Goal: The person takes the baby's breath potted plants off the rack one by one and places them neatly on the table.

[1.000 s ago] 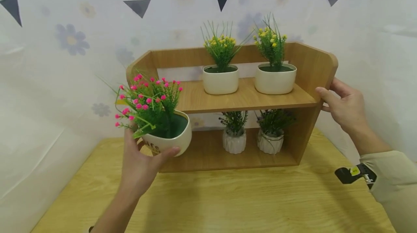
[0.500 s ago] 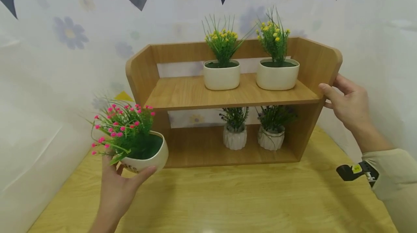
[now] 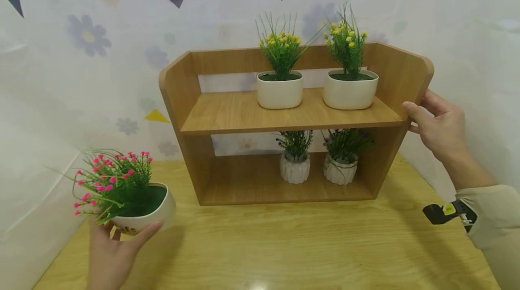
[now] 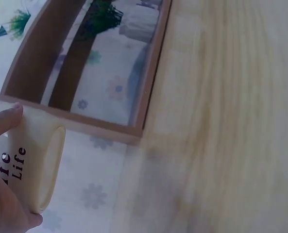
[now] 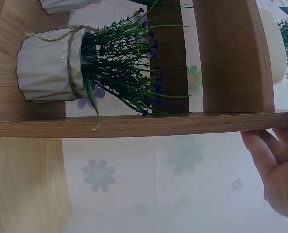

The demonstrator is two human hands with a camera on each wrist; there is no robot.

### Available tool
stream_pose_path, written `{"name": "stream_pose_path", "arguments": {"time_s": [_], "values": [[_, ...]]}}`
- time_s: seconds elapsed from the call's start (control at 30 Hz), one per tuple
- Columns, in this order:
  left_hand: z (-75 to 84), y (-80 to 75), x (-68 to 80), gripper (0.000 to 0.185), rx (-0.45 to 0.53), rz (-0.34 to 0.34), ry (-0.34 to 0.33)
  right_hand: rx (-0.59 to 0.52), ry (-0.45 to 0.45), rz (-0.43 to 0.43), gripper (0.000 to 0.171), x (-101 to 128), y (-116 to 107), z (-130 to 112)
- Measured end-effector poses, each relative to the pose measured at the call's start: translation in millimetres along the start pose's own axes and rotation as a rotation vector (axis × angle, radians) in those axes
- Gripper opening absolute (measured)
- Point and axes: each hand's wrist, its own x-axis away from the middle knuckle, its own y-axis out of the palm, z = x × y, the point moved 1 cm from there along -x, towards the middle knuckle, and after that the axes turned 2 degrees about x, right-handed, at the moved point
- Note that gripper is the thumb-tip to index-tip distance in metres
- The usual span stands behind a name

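Note:
My left hand (image 3: 111, 254) grips a white oval flowerpot (image 3: 144, 220) with pink artificial flowers (image 3: 109, 181), holding it tilted left of the shelf. Dark "Life" lettering and the pot's underside show in the left wrist view, where the pot (image 4: 39, 160) sits between thumb and fingers. My right hand (image 3: 443, 127) pinches the right side panel of the two-tier wooden shelf (image 3: 292, 123), thumb on the front edge and fingers behind. Its fingers (image 5: 262, 150) show against the panel's outer face in the right wrist view.
Two white oval pots (image 3: 280, 94) with yellow flowers stand on the upper tier, towards the right. Below them are two ribbed white pots (image 3: 295, 170) with purple flowers, one tied with twine (image 5: 71, 63). The shelf stands on a wood-grain table (image 3: 284, 245) before a flower-patterned cloth (image 3: 223, 6).
My left hand has carried the pink-flowered pot left and down, away from the shelf's left end, uncovering that end. The right hand keeps its hold; the view has tilted slightly.

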Motion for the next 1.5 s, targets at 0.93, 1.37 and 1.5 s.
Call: {"name": "stream_pose_path", "arguments": {"time_s": [0.93,1.37,1.5], "values": [[-77.1,-64.4,-37.8,0.121,-0.233,-0.013,-0.285,0.073,0.036,-0.006,0.052,2,-3,-1],[-93.9,-75.6,-45.2,0.127,-0.288,-0.041,-0.321,0.081,0.045,-0.015,0.053,3,-2,-1],[-94.7,-76.3,-43.5,0.122,-0.302,-0.011,-0.310,0.077,0.038,-0.014,0.053,3,-1,0]]}}
